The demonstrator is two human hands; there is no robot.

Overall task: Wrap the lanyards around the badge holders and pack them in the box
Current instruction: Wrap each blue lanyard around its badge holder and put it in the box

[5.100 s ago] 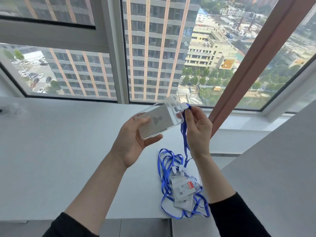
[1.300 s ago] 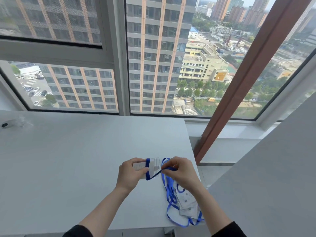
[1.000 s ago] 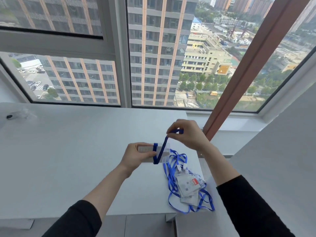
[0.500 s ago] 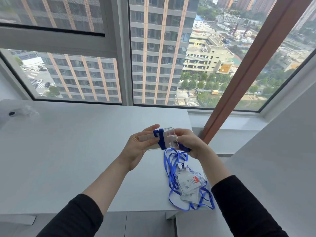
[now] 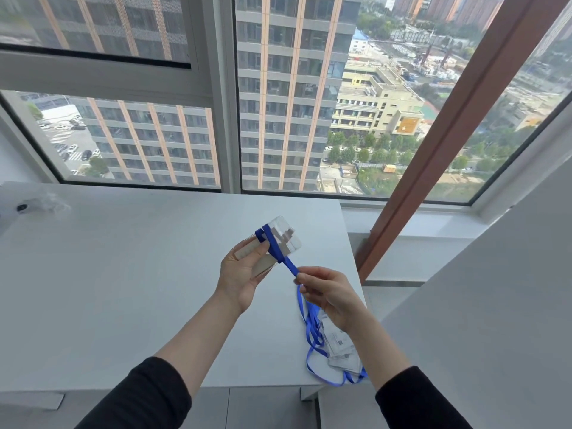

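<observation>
Blue lanyard (image 5: 289, 266): turns round clear badge holder (image 5: 280, 243), gripped by left hand (image 5: 244, 277) above table (image 5: 123, 289); right hand (image 5: 328, 294) pinches strap at holder's 4 o'clock. Risk: slack tension lets turns slip off smooth plastic.

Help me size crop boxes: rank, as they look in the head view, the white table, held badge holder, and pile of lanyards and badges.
1. white table
2. pile of lanyards and badges, partly behind the right hand
3. held badge holder, though it is nearer the camera
</observation>
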